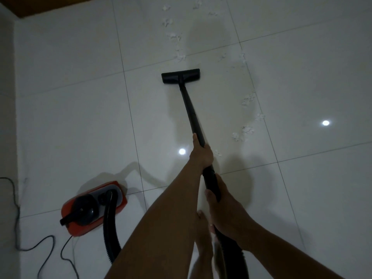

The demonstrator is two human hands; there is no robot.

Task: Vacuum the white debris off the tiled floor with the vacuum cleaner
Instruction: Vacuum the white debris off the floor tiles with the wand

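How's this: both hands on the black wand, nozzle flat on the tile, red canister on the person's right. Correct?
Not quite. The head view shows the red canister on the person's left, not right. The rest holds: left hand and right hand both grip the black wand, nozzle flat on the tile.

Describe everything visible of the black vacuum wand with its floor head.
The long black matte vacuum wand slants from the person forward and down to a wide, flat black floor head resting on the glossy white tiled floor, just short of scattered white debris. The left hand grips the tube midway; the right hand grips its thicker near end.
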